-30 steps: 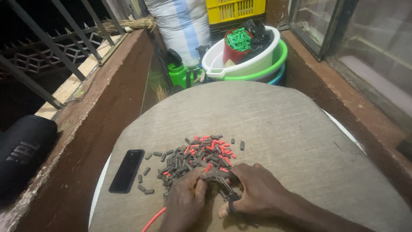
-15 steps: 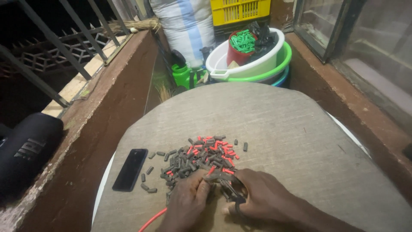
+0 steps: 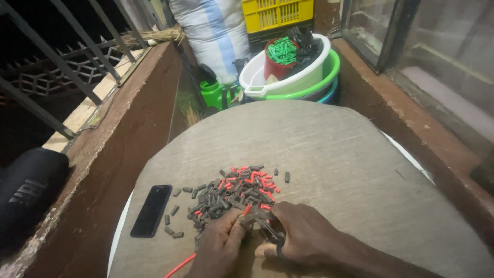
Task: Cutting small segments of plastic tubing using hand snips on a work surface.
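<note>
Round grey bench (image 3: 329, 149) between brown walls, tubs (image 3: 293, 77) behind. Left hand (image 3: 218, 247) and right hand (image 3: 303, 237) pinching pieces (image 3: 236, 193) at pile's near edge; phone (image 3: 151, 210) left.

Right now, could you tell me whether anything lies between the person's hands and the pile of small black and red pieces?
Nothing visible does. The left hand and right hand rest on the board at the near edge of the pile, fingers already among the pieces. The black phone lies off to the left, apart from both.
</note>
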